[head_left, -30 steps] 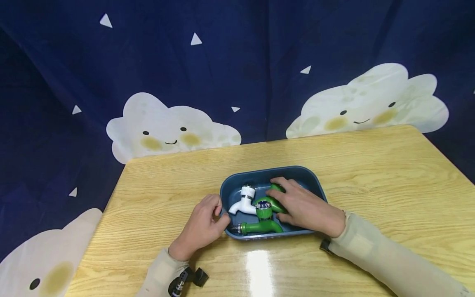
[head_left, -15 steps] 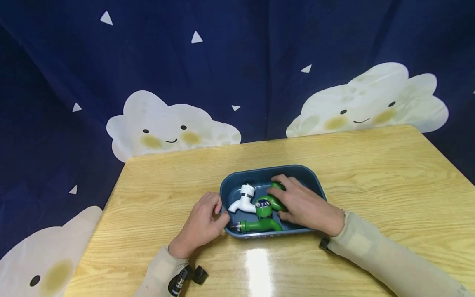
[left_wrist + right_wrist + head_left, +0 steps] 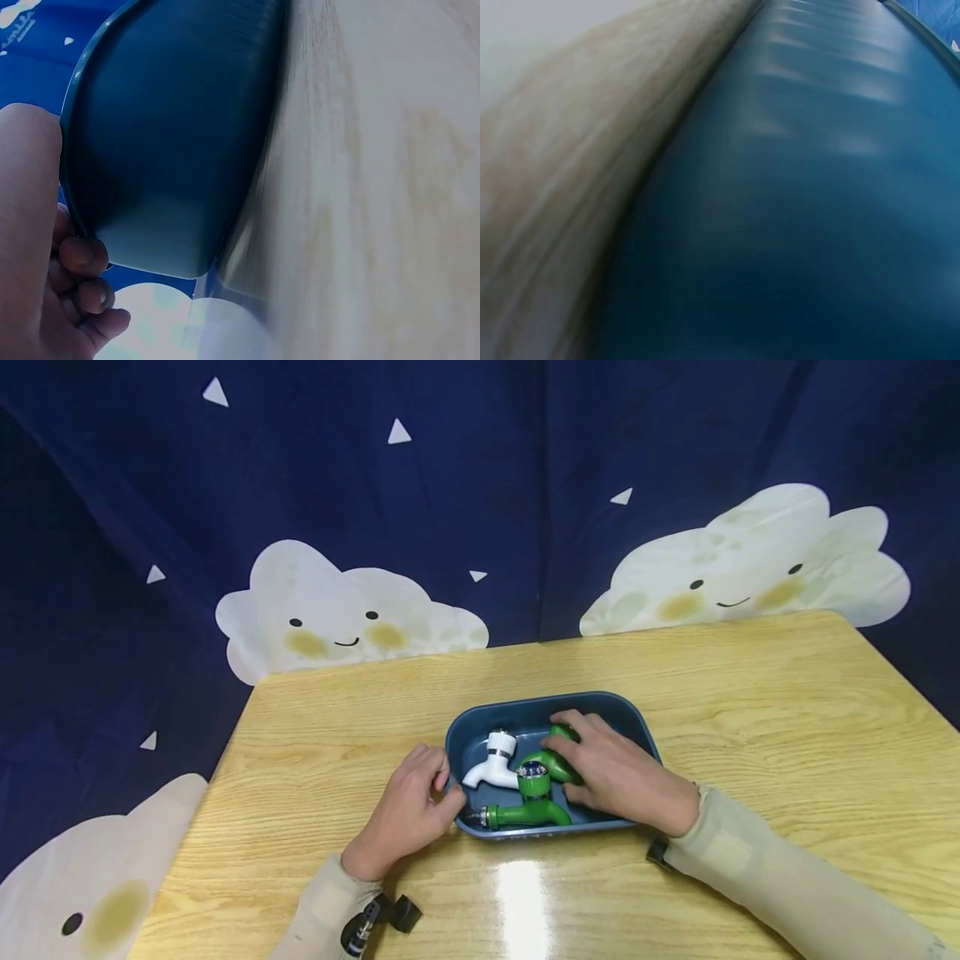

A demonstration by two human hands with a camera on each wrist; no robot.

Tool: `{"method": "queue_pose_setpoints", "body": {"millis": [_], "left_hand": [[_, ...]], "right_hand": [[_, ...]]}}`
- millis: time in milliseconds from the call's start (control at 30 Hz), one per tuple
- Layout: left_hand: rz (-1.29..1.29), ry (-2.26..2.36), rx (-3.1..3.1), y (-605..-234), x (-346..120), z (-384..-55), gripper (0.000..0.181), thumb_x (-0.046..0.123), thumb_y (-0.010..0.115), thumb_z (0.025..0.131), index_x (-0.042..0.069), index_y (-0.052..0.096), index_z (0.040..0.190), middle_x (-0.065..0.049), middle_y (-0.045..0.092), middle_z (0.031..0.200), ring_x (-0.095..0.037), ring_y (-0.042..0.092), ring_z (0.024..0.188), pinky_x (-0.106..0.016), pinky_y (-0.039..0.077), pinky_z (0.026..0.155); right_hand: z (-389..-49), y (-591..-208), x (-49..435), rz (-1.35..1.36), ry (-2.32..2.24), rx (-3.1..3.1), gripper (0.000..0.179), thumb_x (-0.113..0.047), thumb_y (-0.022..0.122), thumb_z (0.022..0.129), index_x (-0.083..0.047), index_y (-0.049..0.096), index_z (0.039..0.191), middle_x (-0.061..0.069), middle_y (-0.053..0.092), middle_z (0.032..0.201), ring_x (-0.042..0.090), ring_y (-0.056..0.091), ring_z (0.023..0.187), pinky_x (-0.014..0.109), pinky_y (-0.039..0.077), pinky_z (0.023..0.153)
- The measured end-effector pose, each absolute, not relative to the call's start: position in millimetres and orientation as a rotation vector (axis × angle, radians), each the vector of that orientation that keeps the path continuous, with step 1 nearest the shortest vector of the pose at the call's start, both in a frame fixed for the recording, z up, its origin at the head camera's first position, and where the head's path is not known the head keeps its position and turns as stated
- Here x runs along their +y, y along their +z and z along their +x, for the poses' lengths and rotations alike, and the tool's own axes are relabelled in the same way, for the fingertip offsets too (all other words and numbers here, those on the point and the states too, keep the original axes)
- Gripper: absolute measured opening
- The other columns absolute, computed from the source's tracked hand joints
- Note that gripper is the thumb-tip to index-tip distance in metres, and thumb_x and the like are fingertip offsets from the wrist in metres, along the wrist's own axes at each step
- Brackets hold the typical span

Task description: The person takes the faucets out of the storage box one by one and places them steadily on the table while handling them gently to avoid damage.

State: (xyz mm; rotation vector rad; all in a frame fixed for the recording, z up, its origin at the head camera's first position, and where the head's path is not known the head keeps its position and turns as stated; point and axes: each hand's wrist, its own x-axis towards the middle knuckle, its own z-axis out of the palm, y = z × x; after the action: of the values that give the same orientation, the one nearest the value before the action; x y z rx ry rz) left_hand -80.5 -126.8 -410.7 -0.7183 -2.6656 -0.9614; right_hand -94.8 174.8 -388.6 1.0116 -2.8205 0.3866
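A dark blue plastic bin (image 3: 551, 833) sits on the wooden table with taps inside it. My left hand (image 3: 405, 810) grips the bin's left end, thumb and fingers at the rim; in the left wrist view its fingertips (image 3: 82, 255) curl at the bin's edge. My right hand (image 3: 618, 775) reaches into the bin, fingers and thumb around a green tap (image 3: 551, 763), whose right part the hand hides. A white tap (image 3: 493, 770) lies to its left. In front lies another green tap (image 3: 528, 814) with a metal threaded end. The right wrist view shows only the bin's outer wall (image 3: 795, 195).
The wooden table (image 3: 337, 735) extends around the bin on every side. Behind it hangs a dark blue curtain (image 3: 465, 485) with white clouds and triangles. Wrist cameras on both sleeves sit close to the tabletop.
The head view has shifted very slightly. Both hands, the bin and the taps keep their places.
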Motion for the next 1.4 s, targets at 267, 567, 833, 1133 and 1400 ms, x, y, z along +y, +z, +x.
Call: {"method": "queue_pose_setpoints", "body": {"millis": [267, 567, 833, 1133, 1400], "left_hand": [[-0.706, -0.966, -2.674, -411.2, -126.7, -80.2, 0.026, 0.01, 0.063, 0.076, 0.018, 0.039, 0.073, 0.01, 0.031, 0.07, -0.006, 0.033, 0.07, -0.018, 0.027, 0.063], [-0.718, -0.948, -2.664, -410.4, -126.9, -80.4, 0.025, 0.01, 0.063, 0.076, 0.018, 0.039, 0.073, 0.01, 0.031, 0.069, -0.007, 0.032, 0.069, -0.018, 0.026, 0.064], [-0.714, -0.954, -2.674, -410.2, -127.0, -80.1, 0.025, 0.01, 0.062, 0.076, 0.018, 0.039, 0.073, 0.01, 0.031, 0.069, -0.007, 0.032, 0.069, -0.018, 0.025, 0.064], [-0.709, -0.954, -2.681, -408.4, -127.6, -80.6, 0.025, 0.011, 0.063, 0.077, 0.018, 0.039, 0.073, 0.01, 0.031, 0.069, -0.007, 0.031, 0.069, -0.017, 0.024, 0.063], [-0.712, -0.954, -2.689, -409.2, -127.3, -80.3, 0.025, 0.011, 0.063, 0.077, 0.018, 0.039, 0.073, 0.01, 0.032, 0.07, -0.007, 0.032, 0.069, -0.018, 0.025, 0.063]], "right_hand": [[-94.9, -386.6, 174.7, 0.996, 0.393, -2.815, 0.057, -0.026, 0.088, 0.079, -0.008, 0.068, 0.129, 0.019, 0.052, 0.145, 0.033, 0.059, 0.114, 0.044, 0.055, 0.09], [-93.5, -386.5, 174.0, 0.982, 0.392, -2.812, 0.057, -0.026, 0.087, 0.079, -0.008, 0.068, 0.13, 0.019, 0.053, 0.145, 0.033, 0.06, 0.114, 0.044, 0.055, 0.09], [-93.3, -387.2, 173.8, 0.981, 0.393, -2.804, 0.056, -0.026, 0.087, 0.079, -0.009, 0.069, 0.129, 0.019, 0.054, 0.144, 0.032, 0.06, 0.112, 0.043, 0.055, 0.088], [-94.2, -386.1, 174.6, 0.965, 0.386, -2.792, 0.055, -0.026, 0.086, 0.08, -0.008, 0.069, 0.129, 0.019, 0.054, 0.144, 0.033, 0.06, 0.111, 0.043, 0.055, 0.086], [-93.6, -387.3, 174.8, 0.952, 0.389, -2.791, 0.055, -0.028, 0.086, 0.08, -0.008, 0.069, 0.129, 0.02, 0.054, 0.144, 0.033, 0.06, 0.112, 0.044, 0.055, 0.087]]}}
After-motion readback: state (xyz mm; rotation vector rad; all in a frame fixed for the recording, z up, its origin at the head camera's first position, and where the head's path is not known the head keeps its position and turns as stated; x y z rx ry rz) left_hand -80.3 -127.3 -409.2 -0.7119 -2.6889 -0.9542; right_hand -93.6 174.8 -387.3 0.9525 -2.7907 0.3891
